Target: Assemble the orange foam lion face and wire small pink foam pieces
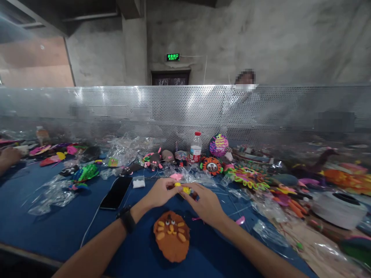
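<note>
My left hand [162,192], with a dark band on its wrist, is closed with thumb and fingers pinching some yellow modelling clay [185,189]. From the other side my right hand [207,204] pinches the same clay, and its fingers hide part of it. Just beyond the fingertips is a small pink piece [176,176]. Nearer to me, on the blue table [139,247], lies a brown-orange clay animal face [172,243] with white eyes and yellow-orange strips. A thin pink tool [240,220] rests to the right of my right hand.
A black phone [116,193] with a white cable and a small white packet [138,183] lie left. Clay figures, clear plastic wrapping [126,150] and a red-capped bottle [196,148] line a perforated metal divider [185,106]. A white roll [339,208] stands right. Another person's hand [10,158] is far left.
</note>
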A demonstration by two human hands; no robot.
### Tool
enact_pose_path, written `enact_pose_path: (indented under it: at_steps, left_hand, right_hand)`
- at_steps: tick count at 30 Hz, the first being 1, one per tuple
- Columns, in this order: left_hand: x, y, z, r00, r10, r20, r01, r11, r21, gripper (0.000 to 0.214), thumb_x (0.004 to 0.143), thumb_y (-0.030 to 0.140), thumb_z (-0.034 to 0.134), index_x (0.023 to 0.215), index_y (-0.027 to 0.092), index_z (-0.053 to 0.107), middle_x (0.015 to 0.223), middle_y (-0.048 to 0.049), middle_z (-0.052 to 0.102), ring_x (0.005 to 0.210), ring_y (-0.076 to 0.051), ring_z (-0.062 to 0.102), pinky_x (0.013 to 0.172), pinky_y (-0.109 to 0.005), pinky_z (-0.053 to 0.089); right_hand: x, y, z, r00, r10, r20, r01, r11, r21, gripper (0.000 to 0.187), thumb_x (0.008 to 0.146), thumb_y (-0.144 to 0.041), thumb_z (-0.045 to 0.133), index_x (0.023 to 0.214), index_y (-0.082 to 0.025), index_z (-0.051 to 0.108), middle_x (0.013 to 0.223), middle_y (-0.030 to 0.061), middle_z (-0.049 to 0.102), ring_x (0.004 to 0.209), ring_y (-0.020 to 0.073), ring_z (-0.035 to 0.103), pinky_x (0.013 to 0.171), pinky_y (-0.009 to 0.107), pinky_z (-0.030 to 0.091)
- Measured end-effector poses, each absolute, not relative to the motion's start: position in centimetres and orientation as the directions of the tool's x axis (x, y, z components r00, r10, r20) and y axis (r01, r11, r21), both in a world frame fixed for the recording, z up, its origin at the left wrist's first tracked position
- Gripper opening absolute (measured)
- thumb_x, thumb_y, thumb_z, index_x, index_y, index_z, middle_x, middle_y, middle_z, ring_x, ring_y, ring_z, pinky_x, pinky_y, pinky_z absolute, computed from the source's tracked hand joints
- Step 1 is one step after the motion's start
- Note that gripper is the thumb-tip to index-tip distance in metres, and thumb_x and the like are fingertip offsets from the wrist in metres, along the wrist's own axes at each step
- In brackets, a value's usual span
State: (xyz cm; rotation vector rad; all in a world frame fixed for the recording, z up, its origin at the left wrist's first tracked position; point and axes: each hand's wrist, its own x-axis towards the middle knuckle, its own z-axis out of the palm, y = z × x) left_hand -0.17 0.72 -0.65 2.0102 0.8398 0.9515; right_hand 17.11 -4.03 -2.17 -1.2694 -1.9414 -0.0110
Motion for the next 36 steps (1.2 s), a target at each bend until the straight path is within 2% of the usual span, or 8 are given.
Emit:
enact_pose_path:
  at_steps: [4, 10, 14, 17, 23, 29, 32, 36]
  left_hand:
    - [-0.1, 1.4, -0.4, 0.424, 0.842, 0.334, 0.193, -0.444, 0.875, 0.032, 0.076, 0.045, 0.059, 0.077, 0.013, 0.067, 0.069, -0.0031, 0.066, 0.061, -0.014, 0.055, 0.058, -0.024, 0.042]
    - [-1.0, 2.9, -0.4, 0.171, 0.938, 0.303, 0.206, -0.335, 0.920, 0.030, 0.071, 0.045, 0.062, 0.071, 0.014, 0.062, 0.051, 0.0027, 0.054, 0.048, -0.011, 0.049, 0.048, -0.022, 0.036]
    - [-1.3, 3.0, -0.2, 0.075, 0.978, 0.195, 0.180, -0.206, 0.962, 0.029, 0.070, 0.043, 0.065, 0.076, 0.015, 0.058, 0.044, 0.0061, 0.047, 0.042, -0.009, 0.045, 0.045, -0.021, 0.034]
    - [-1.0, 2.4, 0.2, 0.128, 0.985, 0.114, 0.119, -0.129, 0.984, 0.034, 0.069, 0.046, 0.067, 0.079, 0.016, 0.055, 0.047, 0.0059, 0.049, 0.043, -0.008, 0.044, 0.045, -0.020, 0.034]
    - [-0.7, 1.2, 0.4, 0.492, 0.868, 0.071, 0.165, -0.173, 0.971, 0.043, 0.067, 0.054, 0.068, 0.080, 0.016, 0.055, 0.053, 0.0038, 0.054, 0.045, -0.007, 0.047, 0.046, -0.020, 0.033]
    - [-0.5, 0.8, -0.3, 0.542, 0.838, 0.073, 0.163, -0.189, 0.968, 0.044, 0.065, 0.050, 0.072, 0.085, 0.016, 0.053, 0.058, 0.0038, 0.057, 0.050, -0.008, 0.051, 0.052, -0.021, 0.039]
    - [-0.4, 0.6, 0.0, 0.566, 0.821, 0.077, 0.222, -0.241, 0.945, 0.041, 0.071, 0.052, 0.065, 0.089, 0.016, 0.059, 0.063, 0.0010, 0.061, 0.052, -0.009, 0.054, 0.052, -0.021, 0.040]
    - [-0.8, 0.9, 0.8, 0.447, 0.883, 0.141, 0.373, -0.327, 0.868, 0.041, 0.083, 0.051, 0.047, 0.080, 0.014, 0.064, 0.067, -0.0047, 0.066, 0.051, -0.012, 0.056, 0.049, -0.023, 0.040]
  right_hand:
    - [17.0, -4.0, -2.2, -0.152, 0.763, 0.628, 0.785, 0.479, -0.393, 0.027, 0.090, -0.037, 0.045, 0.103, -0.024, 0.064, 0.094, 0.0037, 0.071, 0.068, 0.0171, 0.065, 0.066, 0.028, 0.048]
    - [16.9, -4.4, -2.0, -0.179, 0.802, 0.569, 0.777, 0.470, -0.418, 0.027, 0.090, -0.037, 0.042, 0.092, -0.023, 0.065, 0.074, 0.0010, 0.069, 0.061, 0.0158, 0.063, 0.058, 0.024, 0.041]
    - [17.1, -4.4, -2.0, -0.186, 0.828, 0.530, 0.799, 0.441, -0.409, 0.023, 0.087, -0.036, 0.047, 0.085, -0.024, 0.067, 0.059, -0.0016, 0.064, 0.054, 0.0148, 0.059, 0.052, 0.023, 0.034]
    - [17.2, -4.2, -2.1, -0.171, 0.839, 0.517, 0.798, 0.425, -0.426, 0.024, 0.087, -0.036, 0.047, 0.090, -0.025, 0.069, 0.061, -0.0013, 0.065, 0.057, 0.0151, 0.060, 0.052, 0.023, 0.034]
    - [17.1, -4.2, -1.9, -0.195, 0.854, 0.483, 0.751, 0.446, -0.487, 0.031, 0.084, -0.028, 0.048, 0.111, -0.026, 0.065, 0.077, 0.0002, 0.071, 0.062, 0.0160, 0.062, 0.059, 0.025, 0.040]
    - [16.7, -4.5, -2.1, -0.258, 0.865, 0.430, 0.724, 0.468, -0.506, 0.052, 0.077, -0.030, 0.059, 0.128, -0.025, 0.052, 0.090, 0.0024, 0.071, 0.062, 0.0157, 0.062, 0.064, 0.027, 0.045]
    - [17.0, -4.2, -2.4, -0.208, 0.867, 0.453, 0.746, 0.440, -0.500, 0.043, 0.077, -0.039, 0.060, 0.118, -0.026, 0.057, 0.100, 0.0037, 0.069, 0.068, 0.0168, 0.063, 0.066, 0.029, 0.045]
    - [17.3, -3.8, -2.6, -0.109, 0.887, 0.449, 0.794, 0.349, -0.497, 0.028, 0.084, -0.048, 0.051, 0.096, -0.025, 0.061, 0.079, 0.0009, 0.069, 0.067, 0.0183, 0.063, 0.058, 0.026, 0.039]
